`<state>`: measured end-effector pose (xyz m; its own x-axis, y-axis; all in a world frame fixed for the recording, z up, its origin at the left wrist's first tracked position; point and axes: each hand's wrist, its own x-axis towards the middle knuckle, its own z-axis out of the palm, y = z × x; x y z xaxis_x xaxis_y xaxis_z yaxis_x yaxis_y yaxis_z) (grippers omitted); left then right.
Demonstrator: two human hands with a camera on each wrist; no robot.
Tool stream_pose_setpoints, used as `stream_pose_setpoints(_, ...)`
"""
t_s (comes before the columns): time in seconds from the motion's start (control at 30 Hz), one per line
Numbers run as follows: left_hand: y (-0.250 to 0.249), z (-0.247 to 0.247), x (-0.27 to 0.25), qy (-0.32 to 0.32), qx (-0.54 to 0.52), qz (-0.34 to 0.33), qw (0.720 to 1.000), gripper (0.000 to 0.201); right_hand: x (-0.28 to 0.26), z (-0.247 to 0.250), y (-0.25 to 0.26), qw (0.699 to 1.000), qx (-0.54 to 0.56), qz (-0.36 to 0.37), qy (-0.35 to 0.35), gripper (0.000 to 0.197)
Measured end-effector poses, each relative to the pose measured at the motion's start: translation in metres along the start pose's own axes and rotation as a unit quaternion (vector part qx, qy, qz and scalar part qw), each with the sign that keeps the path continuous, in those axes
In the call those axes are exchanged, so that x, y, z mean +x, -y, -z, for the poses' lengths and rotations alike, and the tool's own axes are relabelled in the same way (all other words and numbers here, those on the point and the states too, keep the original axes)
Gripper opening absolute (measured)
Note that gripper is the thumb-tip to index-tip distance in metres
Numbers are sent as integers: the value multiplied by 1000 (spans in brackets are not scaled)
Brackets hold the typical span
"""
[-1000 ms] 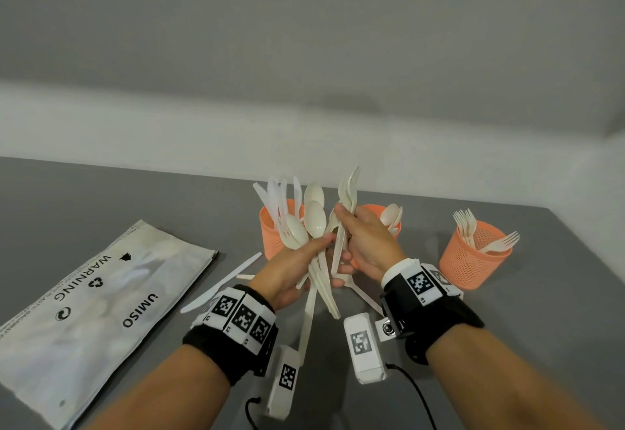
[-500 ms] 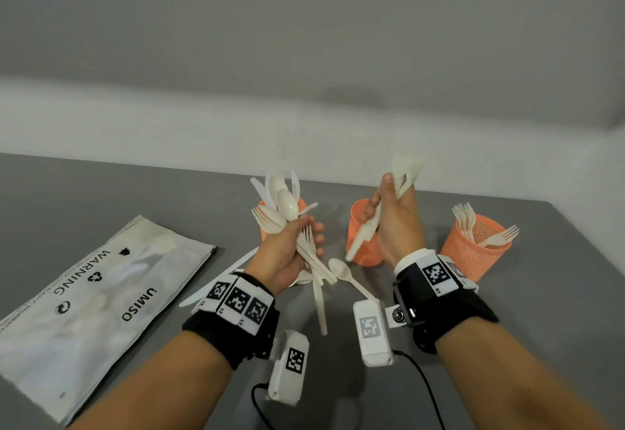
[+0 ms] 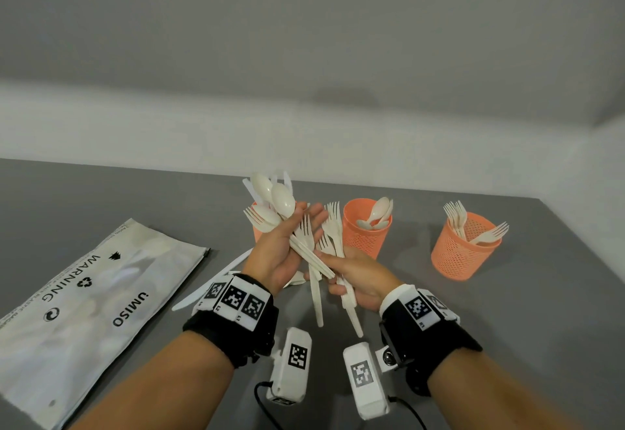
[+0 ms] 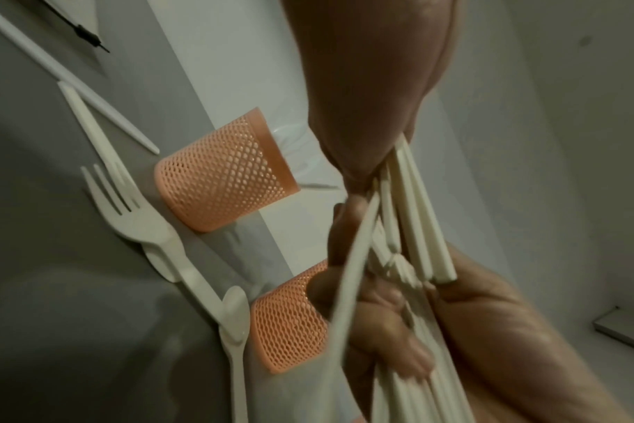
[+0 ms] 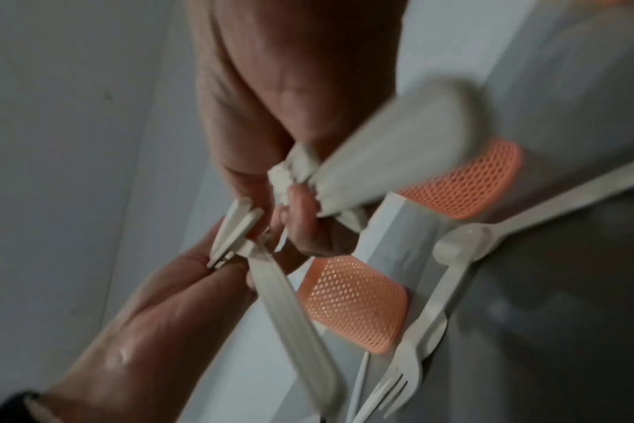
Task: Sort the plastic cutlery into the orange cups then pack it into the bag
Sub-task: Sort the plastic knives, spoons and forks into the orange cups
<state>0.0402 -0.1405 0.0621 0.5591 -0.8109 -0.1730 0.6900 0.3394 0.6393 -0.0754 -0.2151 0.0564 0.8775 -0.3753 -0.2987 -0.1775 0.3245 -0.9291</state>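
Back from the spoon cup (image 3: 368, 226), right hand (image 3: 358, 280) grips forks (image 3: 333, 226) beside left hand's (image 3: 280, 253) mixed bundle (image 3: 270, 203); sorting unfinished, bag (image 3: 84, 294) unpacked.

We see a grey table (image 3: 507, 328) running back to a pale wall (image 3: 304, 40), with a lighter band (image 3: 169, 131) along its foot. Black wrist straps (image 3: 230, 331) carry white tags with square black-and-white codes. Two small white boxes (image 3: 292, 365) hang below the wrists, each on a black cable (image 3: 262, 402).
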Motion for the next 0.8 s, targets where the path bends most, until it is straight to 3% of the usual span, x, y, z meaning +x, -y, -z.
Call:
stream_pose_setpoints(0.17, -4, -1, -4, 12, 17, -2, 1000, 11, -3, 4, 1, 1000, 11, 3, 5, 13)
stream_pose_setpoints(0.3, -11, 1, -4, 18, 74, -9, 997, 25, -4, 15, -1, 1000, 1, -5, -13, 15)
stream_pose_setpoints(0.4, -13, 3, -1, 15, 74, -23, 997, 26, -9, 24, 0, 998, -34, -6, -45, 24)
stream_pose_setpoints(0.5, -11, 0, -2, -9, 89, -33, 995, 21, -15, 29, 7, 993, -62, 42, -92, 32)
stream_pose_setpoints(0.63, 7, -11, -8, -31, 277, -64, 958, 13, -21, 24, 24, 976, -107, 146, -120, 13)
stream_pose_setpoints(0.73, 19, -20, -12, 40, 412, -75, 907, 10, -22, 11, 33, 957, -125, 233, -122, 14)
stream_pose_setpoints(0.8, 25, -28, -16, 87, 443, -94, 887, 19, -21, 3, 35, 942, -161, 263, -134, 20)
